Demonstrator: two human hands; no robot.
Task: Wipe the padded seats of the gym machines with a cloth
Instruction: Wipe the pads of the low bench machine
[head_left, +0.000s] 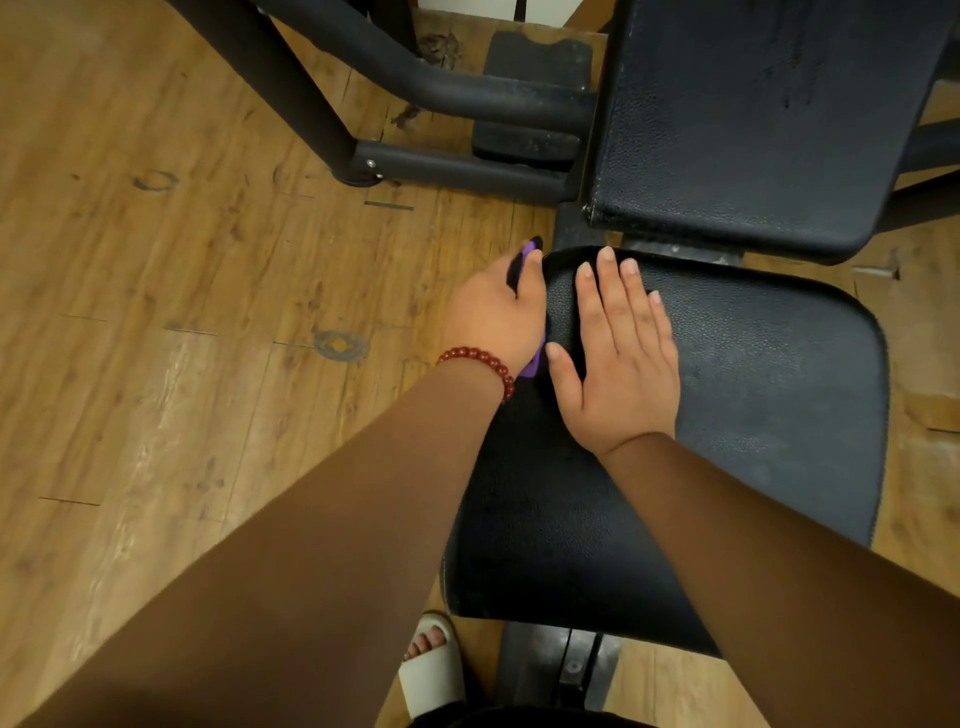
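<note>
The person is leaning over a black padded seat (769, 426) of a gym machine. The left hand (491, 319) is gripping a purple cloth (532, 250), fingers curled round it, and is pressing it against the seat's left edge near the far corner. Only small bits of the cloth are showing, above the knuckles and below the palm. A red bead bracelet (480, 361) is sitting on the left wrist. The right hand (626, 364) is lying flat on top of the seat just beside the left, fingers straight and spread a little, holding nothing. Beyond the seat, a second black pad (753, 130) is tilting away, joined to a dark metal frame (405, 78). A foot in a white slipper (431, 670) is standing on the wooden floor (208, 312).
</note>
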